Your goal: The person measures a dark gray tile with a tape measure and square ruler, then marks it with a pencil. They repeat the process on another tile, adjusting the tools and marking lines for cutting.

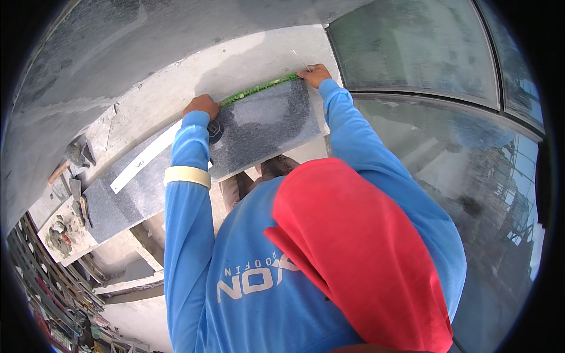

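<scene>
A narrow green measuring strip (259,90), apparently a tape, stretches along the far edge of a dark grey stone slab (259,135). My left hand (202,106) closes on the strip's left end. At its right end, near the slab's far right corner, the fingers of my right hand (316,75) pinch it. A thin, pale pencil-like stick (301,60) juts up by the right fingers; whether they hold it is unclear. Just below my left hand lies a round black object (216,130), partly covered by my sleeve.
A long white strip (146,157) lies on the slab's left part. Trowel-like tools (76,191) and rubble (59,232) sit at the far left. Glass panels (418,53) stand on the right, and a grey wall (118,53) rises behind. Stacked metal lengths (44,288) fill the lower left.
</scene>
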### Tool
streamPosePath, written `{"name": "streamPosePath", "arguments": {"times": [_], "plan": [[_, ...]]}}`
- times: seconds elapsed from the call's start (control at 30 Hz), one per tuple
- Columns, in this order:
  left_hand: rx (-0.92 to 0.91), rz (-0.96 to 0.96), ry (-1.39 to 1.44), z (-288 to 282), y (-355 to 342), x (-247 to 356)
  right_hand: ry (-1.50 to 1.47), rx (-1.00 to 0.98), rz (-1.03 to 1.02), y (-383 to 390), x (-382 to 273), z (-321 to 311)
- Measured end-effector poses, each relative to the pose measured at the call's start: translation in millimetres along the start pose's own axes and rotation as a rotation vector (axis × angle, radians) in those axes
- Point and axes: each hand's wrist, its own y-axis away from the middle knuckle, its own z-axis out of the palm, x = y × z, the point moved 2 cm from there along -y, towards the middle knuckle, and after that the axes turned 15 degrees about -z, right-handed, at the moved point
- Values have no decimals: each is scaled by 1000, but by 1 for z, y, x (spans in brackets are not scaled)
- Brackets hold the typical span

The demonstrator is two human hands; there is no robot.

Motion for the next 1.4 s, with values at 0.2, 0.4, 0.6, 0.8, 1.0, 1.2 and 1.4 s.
{"name": "streamPosePath", "arguments": {"times": [0.2,0.4,0.6,0.8,1.0,1.2,1.4], "plan": [[-45,3,-14,3,-14,2,-13,-9,-41,2,3,0],[-8,33,20,5,-17,2,134,-63,-45,13,-29,-8],[-43,8,-21,1,-10,3,742,-134,-343,53,-147,1],[-28,8,-10,-2,-6,3,1062,-509,-711,53,-235,50],[-11,10,6,-1,-3,1,1133,-489,-908,40,-248,63],[-60,9,14,-5,2,0,1163,-664,-921,36,-259,68],[-50,-2,8,-8,2,3,1156,-553,-1124,38,-258,69]]}}
